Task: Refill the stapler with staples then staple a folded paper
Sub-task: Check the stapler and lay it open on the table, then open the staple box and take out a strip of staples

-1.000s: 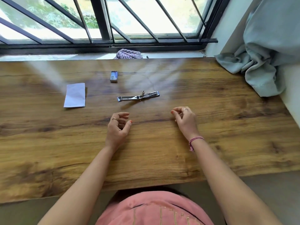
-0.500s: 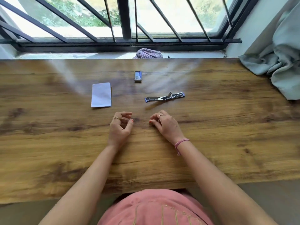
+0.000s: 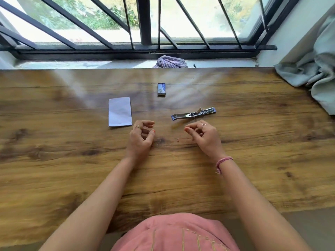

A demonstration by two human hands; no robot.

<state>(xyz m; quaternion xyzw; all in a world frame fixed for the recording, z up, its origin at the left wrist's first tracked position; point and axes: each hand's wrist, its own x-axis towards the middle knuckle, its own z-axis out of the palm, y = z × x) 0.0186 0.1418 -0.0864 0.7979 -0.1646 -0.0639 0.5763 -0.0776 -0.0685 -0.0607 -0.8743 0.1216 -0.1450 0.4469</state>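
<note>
Two hands are sitting idle at mid-frame on the wooden table point(image 3: 54, 178), both holding nothing. We're seeing the left hand point(image 3: 140, 137) with fingers loosely curled, just below the lower right corner of the folded paper point(image 3: 120, 111). The right hand point(image 3: 204, 136) is loosely curled too, just below the stapler point(image 3: 194, 114). A thin strip of staples point(image 3: 184, 138) is lying on the table between the hands, nearly touching the right fingers; too small to say more.

Moving up-frame: the stapler is lying swung open flat, tray exposed, so we're judging it's staged for loading and not yet refilled. The paper is lying flat left of centre, already folded, parked clear of the loading area. The small blue staple box point(image 3: 161, 89) is sitting above centre, apart from the rest; print on it is too small for us to read. No other legible writing anywhere.

Far edge: a checked cloth point(image 3: 170, 61) is bunched on the sill under the barred window point(image 3: 145, 24). A grey-green curtain point(image 3: 311, 66) is spilling onto the table at upper right.
</note>
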